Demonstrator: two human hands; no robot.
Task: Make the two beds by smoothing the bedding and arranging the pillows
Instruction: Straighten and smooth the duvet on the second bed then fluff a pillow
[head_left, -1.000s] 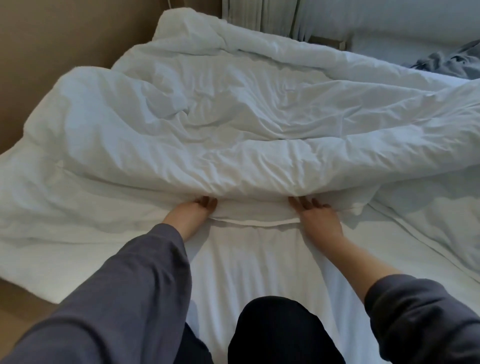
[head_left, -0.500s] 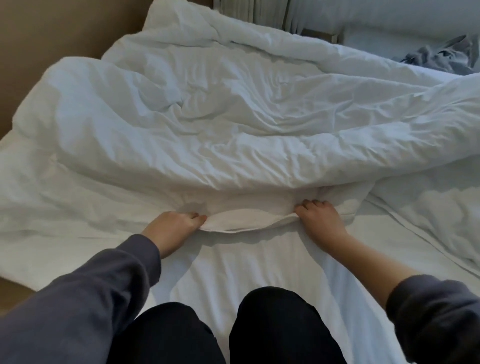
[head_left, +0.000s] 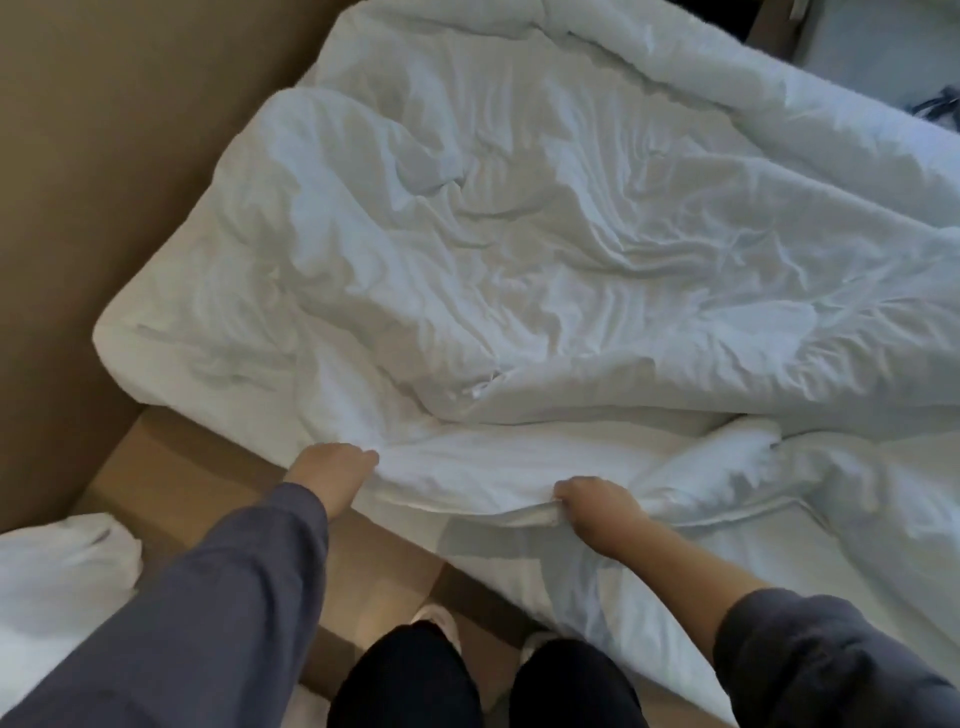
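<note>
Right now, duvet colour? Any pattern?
Plain white duvet, no pattern, just wrinkles; head view shows it best.

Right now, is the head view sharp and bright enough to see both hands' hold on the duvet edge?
Head view: dim, soft, bluish light, no glare; duvet folds read clearly. Left hand and right hand look slightly soft, yet both grip its near edge, shadow beneath. The left sleeve is smeared; wide-lens bending at the margins.
</note>
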